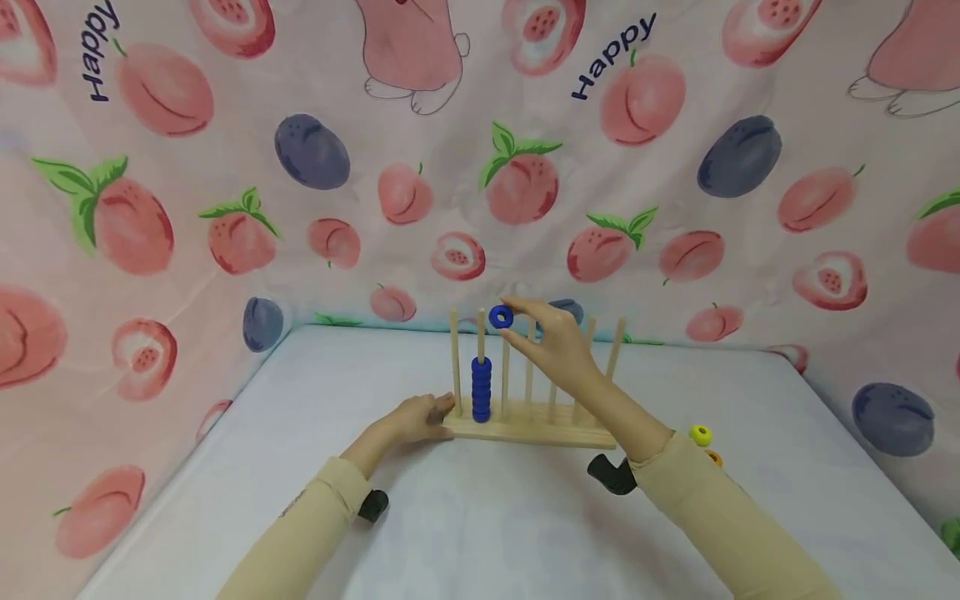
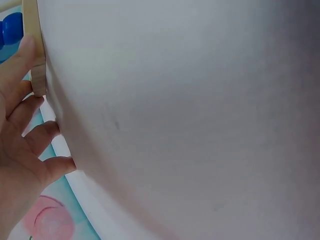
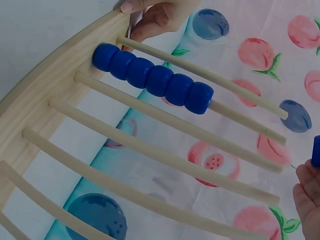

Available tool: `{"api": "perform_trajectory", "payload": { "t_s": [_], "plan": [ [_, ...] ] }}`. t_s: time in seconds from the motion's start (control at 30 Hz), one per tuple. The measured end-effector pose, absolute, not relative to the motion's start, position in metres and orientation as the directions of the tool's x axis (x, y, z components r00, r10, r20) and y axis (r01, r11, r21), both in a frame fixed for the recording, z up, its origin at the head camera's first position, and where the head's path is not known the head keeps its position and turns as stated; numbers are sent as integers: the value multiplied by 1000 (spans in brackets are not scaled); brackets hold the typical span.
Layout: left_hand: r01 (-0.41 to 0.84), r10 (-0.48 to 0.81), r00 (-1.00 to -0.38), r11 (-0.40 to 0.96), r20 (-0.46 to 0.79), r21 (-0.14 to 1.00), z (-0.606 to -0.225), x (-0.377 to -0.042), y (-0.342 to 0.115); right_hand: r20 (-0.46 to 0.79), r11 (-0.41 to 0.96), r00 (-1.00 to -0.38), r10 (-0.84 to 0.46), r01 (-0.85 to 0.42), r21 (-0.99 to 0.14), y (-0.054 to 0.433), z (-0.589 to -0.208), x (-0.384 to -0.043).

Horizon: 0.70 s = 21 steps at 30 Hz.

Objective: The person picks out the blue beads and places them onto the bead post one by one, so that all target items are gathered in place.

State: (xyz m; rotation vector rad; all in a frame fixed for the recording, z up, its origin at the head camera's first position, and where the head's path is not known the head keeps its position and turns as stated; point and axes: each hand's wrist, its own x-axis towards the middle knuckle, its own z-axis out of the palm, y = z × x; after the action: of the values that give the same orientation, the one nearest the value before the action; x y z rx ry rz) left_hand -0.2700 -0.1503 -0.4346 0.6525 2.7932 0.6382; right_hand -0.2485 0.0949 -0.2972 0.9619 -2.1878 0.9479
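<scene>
A wooden peg stand (image 1: 525, 431) with a row of upright pegs stands on the table. Several blue beads (image 1: 482, 392) are stacked on its second peg from the left. My left hand (image 1: 415, 417) grips the left end of the base, thumb on the wood. Between thumb and fingertips, my right hand (image 1: 558, 343) pinches a loose blue bead (image 1: 494, 320), its hole facing the head camera. That bead is held near the tops of the pegs, just right of the second peg, apart from the stack. Only an edge of it shows in the right wrist view.
On the white table, a yellow bead (image 1: 697, 437) and an orange bead (image 1: 718, 456) lie right of the stand, the orange one partly behind the right sleeve. Black wrist devices (image 1: 611, 475) show by both forearms. A fruit-printed cloth (image 1: 525, 250) hangs behind the table.
</scene>
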Motion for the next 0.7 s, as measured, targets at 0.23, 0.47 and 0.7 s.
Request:
{"api": "perform_trajectory", "payload": {
  "t_s": [0.23, 0.47, 0.7],
  "plan": [
    [313, 420, -897, 822, -136, 475, -433, -270, -150, 660, 500, -617, -428, -770, -395, 87, -295, -257],
    [323, 441, -886, 809, -142, 491, -431, -270, -149, 643, 514, -637, -425, -754, -408, 83, -292, -263],
    [328, 448, -882, 804, -144, 496, -432, -272, -150, 629, 481, -662, -407, -741, -468, 81, -290, -271]
  ]
}}
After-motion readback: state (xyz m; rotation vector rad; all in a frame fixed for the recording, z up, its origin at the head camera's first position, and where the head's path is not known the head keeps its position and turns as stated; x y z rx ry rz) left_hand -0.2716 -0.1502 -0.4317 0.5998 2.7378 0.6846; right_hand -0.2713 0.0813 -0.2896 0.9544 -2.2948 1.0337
